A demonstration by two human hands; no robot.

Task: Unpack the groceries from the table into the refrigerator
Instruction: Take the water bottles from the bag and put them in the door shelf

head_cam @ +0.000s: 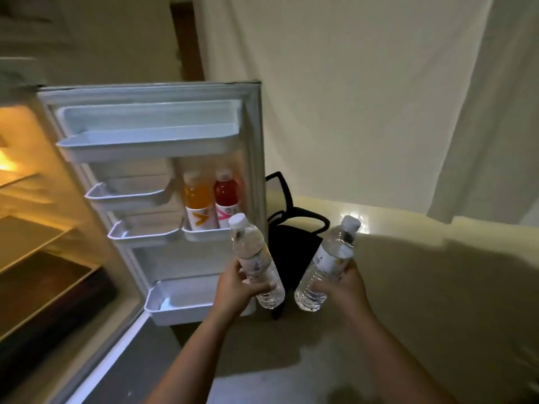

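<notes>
Hands grip two water bottles, left hand (pixel 237 287) on one bottle (pixel 256 260), right hand (pixel 342 284) on another (pixel 326 263), before the open refrigerator door (pixel 151 135).

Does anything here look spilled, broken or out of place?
Nothing stands out. The orange drink and red drink stand upright in a door bin. The left hand and right hand each hold a capped water bottle, tilted but not leaking.

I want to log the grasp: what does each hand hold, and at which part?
Each hand grips a clear water bottle at its lower body: left hand the left bottle, right hand the right bottle.
</notes>
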